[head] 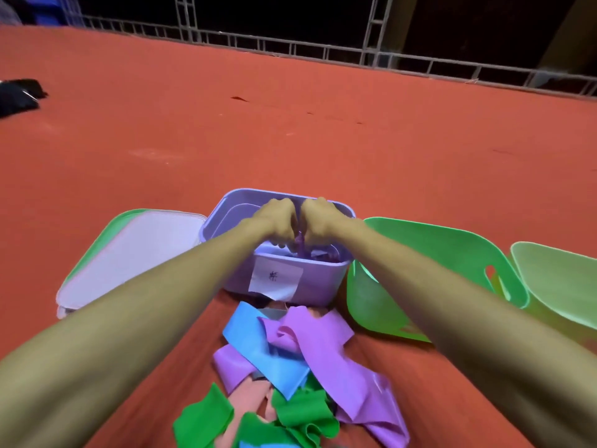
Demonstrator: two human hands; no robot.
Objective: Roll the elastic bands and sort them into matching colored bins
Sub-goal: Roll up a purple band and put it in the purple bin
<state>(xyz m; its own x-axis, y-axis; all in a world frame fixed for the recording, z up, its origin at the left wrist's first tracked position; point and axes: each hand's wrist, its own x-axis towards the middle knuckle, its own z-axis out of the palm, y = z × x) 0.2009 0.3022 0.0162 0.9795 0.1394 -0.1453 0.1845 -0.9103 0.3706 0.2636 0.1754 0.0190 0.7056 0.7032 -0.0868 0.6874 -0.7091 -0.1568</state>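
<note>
Loose elastic bands (290, 376) lie heaped nearest the camera on the red floor (323, 140), green, pink, blue and purple strips crossing one another; the heap runs off the bottom edge of the view. Both bare forearms reach forward on either side of it, leaving a narrow lane of floor between them.

Just past the heap stands the purple bin (319, 286), a white label (276, 278) on its near wall. The left hand (274, 221) and right hand (318, 218) meet knuckle to knuckle above the bin's near rim, fingers curled downward, pinching a purple band (302, 245) between them; its lower end hangs inside the bin. More purple material shows in the bin's near-right corner.

A lavender lid (135, 253) lies just left of the bin, stacked on a green lid (106, 240) whose edge shows along the left side. On the right, a green bin (436, 250) sits tilted beside the purple one, with a pale green bin (555, 279) against its far side, cut by the right edge.

Beyond the bins the floor stretches wide and bare to a metal railing (290, 46). A black object (19, 95) lies far left.
</note>
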